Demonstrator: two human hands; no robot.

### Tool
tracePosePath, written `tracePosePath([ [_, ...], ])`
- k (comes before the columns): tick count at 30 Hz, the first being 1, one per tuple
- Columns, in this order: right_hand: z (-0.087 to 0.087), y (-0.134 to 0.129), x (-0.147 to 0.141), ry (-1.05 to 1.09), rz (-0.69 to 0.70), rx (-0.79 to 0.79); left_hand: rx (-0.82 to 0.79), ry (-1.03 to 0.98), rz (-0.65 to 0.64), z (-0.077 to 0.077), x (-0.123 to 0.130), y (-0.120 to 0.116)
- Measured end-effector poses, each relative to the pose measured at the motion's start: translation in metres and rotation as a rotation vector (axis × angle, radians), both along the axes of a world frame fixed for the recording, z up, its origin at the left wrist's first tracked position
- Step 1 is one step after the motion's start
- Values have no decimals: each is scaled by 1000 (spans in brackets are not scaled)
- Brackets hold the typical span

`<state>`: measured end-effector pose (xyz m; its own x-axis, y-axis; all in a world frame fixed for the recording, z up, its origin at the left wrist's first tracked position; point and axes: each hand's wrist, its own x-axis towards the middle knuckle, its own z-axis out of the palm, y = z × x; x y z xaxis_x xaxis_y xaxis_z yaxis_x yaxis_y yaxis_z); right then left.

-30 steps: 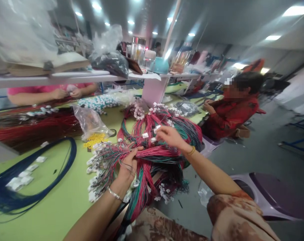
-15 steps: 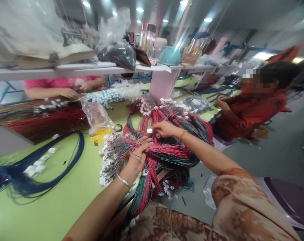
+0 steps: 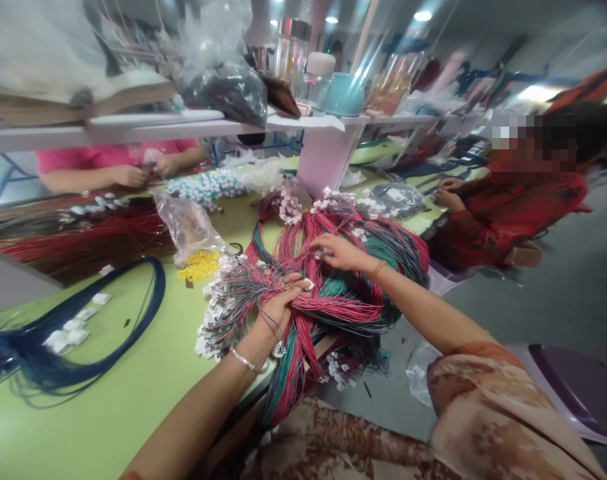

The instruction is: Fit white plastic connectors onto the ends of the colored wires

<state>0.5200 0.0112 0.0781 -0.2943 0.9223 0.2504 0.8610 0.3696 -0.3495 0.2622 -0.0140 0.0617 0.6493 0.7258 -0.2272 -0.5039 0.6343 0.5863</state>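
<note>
My left hand (image 3: 279, 308) is closed, pinching a white connector (image 3: 308, 285) at its fingertips. Thin grey wires run across its wrist and palm. Beneath it spreads a big bundle of pink, black and green wires (image 3: 343, 310), with many white connector ends (image 3: 212, 327) fanned out to the left. A little above and to the right, my right hand (image 3: 344, 255) has its fingers bent together over the same bundle. Something small and pale shows at its fingertips, too blurred to name.
On the green table (image 3: 148, 400) lie a blue wire coil (image 3: 158, 287), yellow pieces (image 3: 199, 265) and a clear plastic bag (image 3: 186, 223). A shelf (image 3: 223, 127) with jars and bags crosses behind. Co-workers sit across the table in a pink sleeve (image 3: 78, 160) and at right in red clothing (image 3: 523, 207).
My right hand has moved slightly right, away from the white connector it was near. That connector now shows at my left fingertips, and the left fingers have closed together.
</note>
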Motion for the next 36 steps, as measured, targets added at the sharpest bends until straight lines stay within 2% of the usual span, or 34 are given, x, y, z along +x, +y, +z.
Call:
tracePosePath([
  [4, 3, -33, -14, -91, -268, 200, -8, 6, 5, -4, 1, 3],
  [8, 8, -73, -31, -86, -426, 335, -4, 40, 11, -10, 1, 5],
  [11, 1, -86, -29, 143, -519, 346, -6, 52, 15, -11, 2, 4],
  [14, -11, -78, -14, 620, -636, 224, -30, 54, -18, -11, 3, 1],
  [17, -20, -63, -1, 999, -614, -18, -55, 65, -38, -10, 2, -3],
  [19, -20, -56, 3, 1116, -553, -160, -48, 59, -40, -10, 1, -4],
  [21, -17, -51, 3, 1185, -511, -214, -25, 45, -48, -10, -1, -4],
  [25, -11, -46, 2, 1287, -499, -199, 16, 51, -35, -12, -2, -2],
  [30, -8, -37, -3, 1349, -597, -161, 24, 56, -49, -14, -2, -1],
  [33, -9, -34, -5, 1223, -597, -98, 29, 63, -50, -15, -3, -1],
  [36, -12, -36, -4, 1028, -621, 41, 15, 68, -54, -14, -3, -2],
])
